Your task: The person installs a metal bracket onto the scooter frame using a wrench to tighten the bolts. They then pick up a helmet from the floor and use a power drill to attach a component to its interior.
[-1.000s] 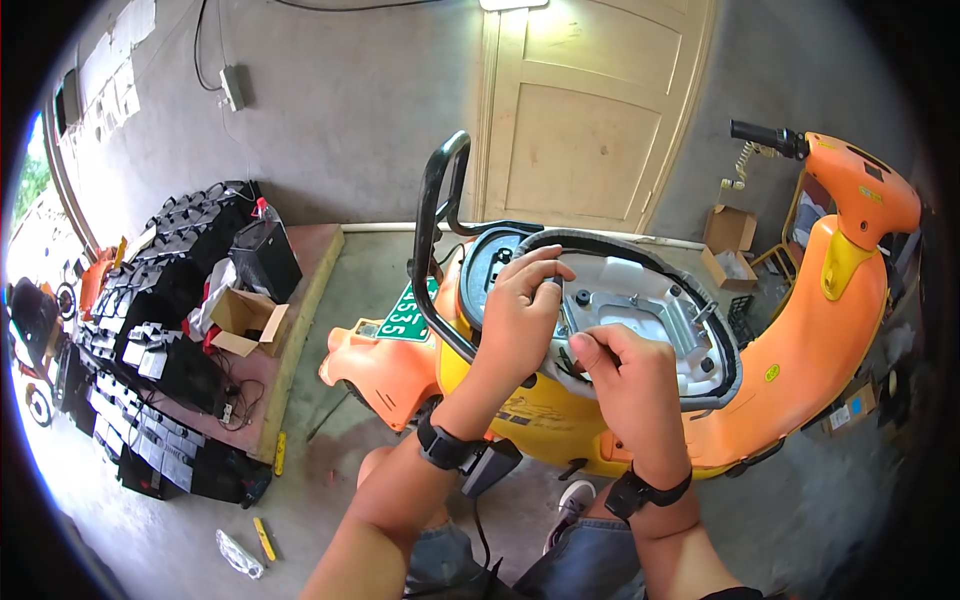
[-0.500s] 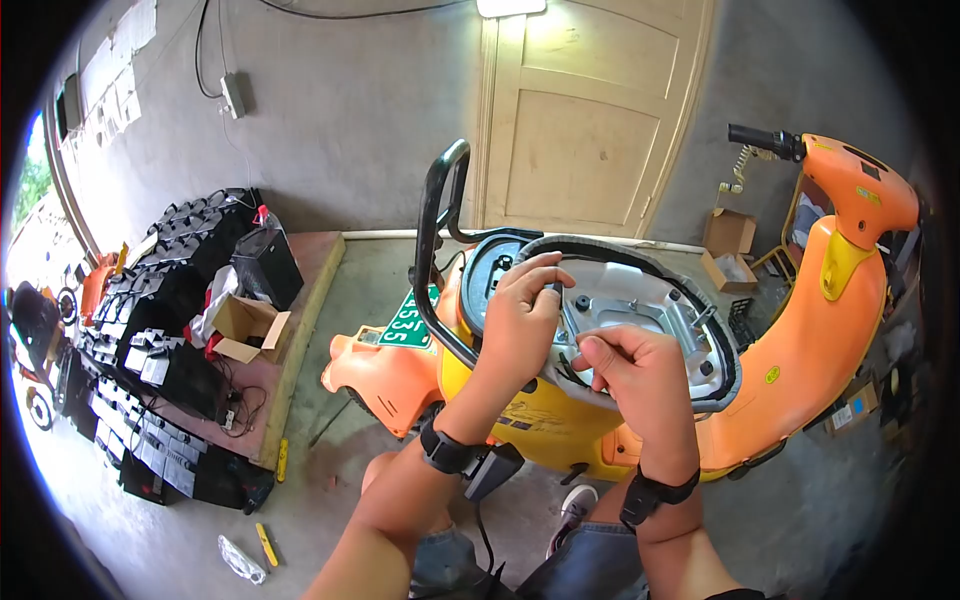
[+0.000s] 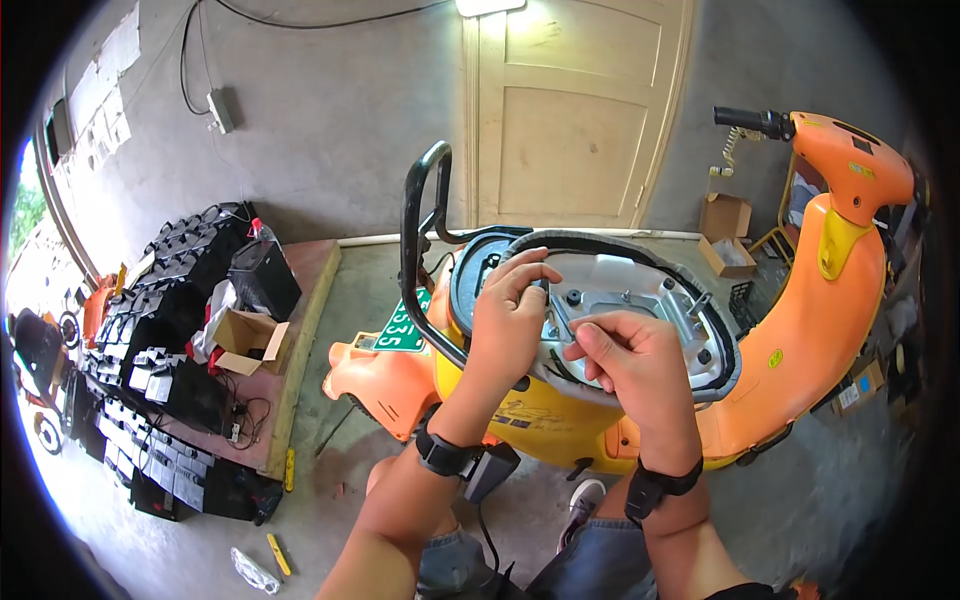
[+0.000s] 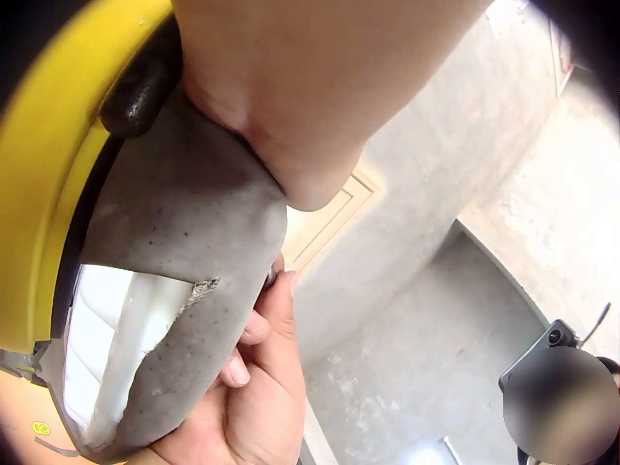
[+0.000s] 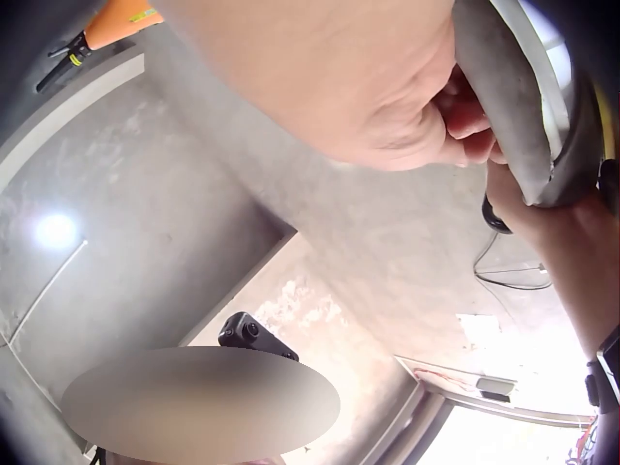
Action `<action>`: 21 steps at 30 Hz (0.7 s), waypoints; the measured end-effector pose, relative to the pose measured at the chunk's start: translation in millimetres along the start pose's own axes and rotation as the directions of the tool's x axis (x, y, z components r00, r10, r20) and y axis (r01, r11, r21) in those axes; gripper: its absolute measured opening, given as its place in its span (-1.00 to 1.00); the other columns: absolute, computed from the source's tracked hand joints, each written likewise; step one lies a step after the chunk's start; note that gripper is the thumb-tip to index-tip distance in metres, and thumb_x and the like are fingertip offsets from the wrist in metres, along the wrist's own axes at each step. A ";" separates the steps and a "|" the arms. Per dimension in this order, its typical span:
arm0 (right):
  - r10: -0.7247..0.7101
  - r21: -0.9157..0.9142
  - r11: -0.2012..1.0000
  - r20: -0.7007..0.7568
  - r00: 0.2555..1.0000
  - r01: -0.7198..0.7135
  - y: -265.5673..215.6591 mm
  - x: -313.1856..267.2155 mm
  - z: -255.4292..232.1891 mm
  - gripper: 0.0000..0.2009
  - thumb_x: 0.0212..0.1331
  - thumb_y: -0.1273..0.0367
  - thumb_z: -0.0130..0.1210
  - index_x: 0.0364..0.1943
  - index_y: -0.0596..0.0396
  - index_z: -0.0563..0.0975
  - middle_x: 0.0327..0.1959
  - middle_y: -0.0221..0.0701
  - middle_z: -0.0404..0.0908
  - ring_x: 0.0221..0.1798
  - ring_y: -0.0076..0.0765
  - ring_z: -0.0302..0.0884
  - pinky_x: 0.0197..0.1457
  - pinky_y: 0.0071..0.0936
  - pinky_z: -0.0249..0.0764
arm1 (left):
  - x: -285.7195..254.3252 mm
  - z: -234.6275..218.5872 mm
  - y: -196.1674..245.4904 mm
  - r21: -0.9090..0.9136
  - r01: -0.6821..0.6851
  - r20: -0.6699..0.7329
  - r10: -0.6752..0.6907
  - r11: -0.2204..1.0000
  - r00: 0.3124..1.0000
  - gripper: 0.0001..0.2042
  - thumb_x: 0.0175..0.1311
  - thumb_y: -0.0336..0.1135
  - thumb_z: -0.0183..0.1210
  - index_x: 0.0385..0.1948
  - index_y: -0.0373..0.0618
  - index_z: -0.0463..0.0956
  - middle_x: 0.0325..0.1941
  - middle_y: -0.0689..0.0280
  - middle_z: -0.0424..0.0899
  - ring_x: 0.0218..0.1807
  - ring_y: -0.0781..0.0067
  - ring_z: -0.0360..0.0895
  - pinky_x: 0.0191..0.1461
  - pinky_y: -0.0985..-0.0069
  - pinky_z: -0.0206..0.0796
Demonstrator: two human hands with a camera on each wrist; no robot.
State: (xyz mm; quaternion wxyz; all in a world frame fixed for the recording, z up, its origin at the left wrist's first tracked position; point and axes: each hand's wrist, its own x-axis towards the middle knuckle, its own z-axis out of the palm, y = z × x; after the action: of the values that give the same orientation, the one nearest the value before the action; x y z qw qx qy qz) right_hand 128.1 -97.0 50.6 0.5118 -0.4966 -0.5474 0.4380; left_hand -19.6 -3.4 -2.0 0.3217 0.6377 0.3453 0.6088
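An orange and yellow scooter stands in front of me, its seat compartment uncovered and edged by a grey seal. My left hand is over the compartment's rear near edge, fingers bent and thumb hidden. What it may hold, I cannot tell. Beside it, my right hand pinches thumb against index finger at the near rim. A small dark piece shows at its fingertips in the left wrist view. The seal has a torn spot in that view and partly covers the right hand. In the right wrist view the seal overlaps both hands' fingers.
A black grab rail rises at the scooter's rear, left of my left hand. Further left, many black batteries and an open carton sit on a low platform. Yellow-handled tools lie on the floor. The handlebar is far right.
My right hand has rolled and shifted slightly right along the rim, its thumb now pointing more downward. The left hand keeps nearly the same place over the compartment. The head view has swung slightly.
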 end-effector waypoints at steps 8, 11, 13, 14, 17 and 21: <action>-0.082 0.071 0.994 -0.074 0.994 0.087 0.2 5.5 -4.0 -0.77 0.39 0.35 0.22 -0.08 0.28 0.68 -0.34 -0.39 0.74 -0.45 -0.71 0.46 -0.45 -0.73 0.35 | 0.3 -0.1 0.9 0.034 -0.030 0.008 0.030 0.999 1.000 -0.75 0.19 -0.48 -0.01 -0.23 -0.25 0.66 0.24 0.05 0.63 0.31 0.03 0.49 0.41 0.28 0.24; -0.155 0.113 0.981 -0.029 0.988 0.157 -11.4 8.5 -7.9 -0.77 0.39 0.34 0.23 -0.08 0.27 0.68 -0.34 -0.43 0.72 -0.45 -0.73 0.45 -0.42 -0.73 0.34 | 0.3 -0.5 1.1 0.014 -0.014 0.018 0.014 1.000 1.000 -0.75 0.19 -0.48 -0.02 -0.22 -0.25 0.66 0.23 0.05 0.63 0.32 0.03 0.48 0.42 0.28 0.24; -0.174 0.077 0.981 -0.068 0.982 0.179 -7.1 13.0 -0.4 -0.77 0.39 0.33 0.24 -0.11 0.26 0.68 -0.37 -0.47 0.69 -0.44 -0.73 0.45 -0.41 -0.73 0.34 | 1.3 0.6 -5.6 0.007 -0.006 0.014 0.006 1.000 1.000 -0.74 0.19 -0.48 -0.02 -0.22 -0.25 0.66 0.24 0.04 0.62 0.32 0.03 0.48 0.43 0.28 0.23; -0.187 0.038 0.981 -0.102 0.977 0.192 -4.2 14.4 3.1 -0.78 0.39 0.32 0.24 -0.13 0.26 0.68 -0.40 -0.51 0.67 -0.44 -0.74 0.44 -0.40 -0.73 0.35 | 0.8 0.3 -8.5 -0.003 0.010 0.007 -0.010 1.000 1.000 -0.74 0.19 -0.48 -0.02 -0.21 -0.24 0.67 0.24 0.04 0.62 0.33 0.02 0.47 0.44 0.28 0.22; -0.251 -0.080 0.967 -0.188 0.949 0.240 -4.4 12.2 0.3 -0.78 0.35 0.31 0.29 -0.21 0.24 0.65 -0.47 -0.58 0.59 -0.43 -0.75 0.42 -0.37 -0.72 0.34 | -1.5 -1.2 -5.2 0.015 0.009 0.026 -0.009 1.000 1.000 -0.73 0.20 -0.48 -0.03 -0.20 -0.23 0.67 0.26 0.05 0.60 0.37 0.06 0.44 0.46 0.29 0.20; -0.351 -0.312 0.917 -0.341 0.872 0.247 -6.6 9.9 -17.3 -0.79 0.31 0.34 0.31 -0.23 0.25 0.65 -0.48 -0.50 0.64 -0.42 -0.67 0.48 -0.30 -0.60 0.42 | -0.9 -3.3 -1.1 0.022 0.007 0.037 -0.008 1.000 0.999 -0.72 0.19 -0.48 -0.03 -0.19 -0.21 0.68 0.27 0.08 0.60 0.37 0.09 0.42 0.46 0.30 0.19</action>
State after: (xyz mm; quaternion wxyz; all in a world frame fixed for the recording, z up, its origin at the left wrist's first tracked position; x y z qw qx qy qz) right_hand 144.8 -88.5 60.0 0.6033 -0.5446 -0.5574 0.1696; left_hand -23.0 -3.6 -3.3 0.3234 0.6509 0.3484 0.5920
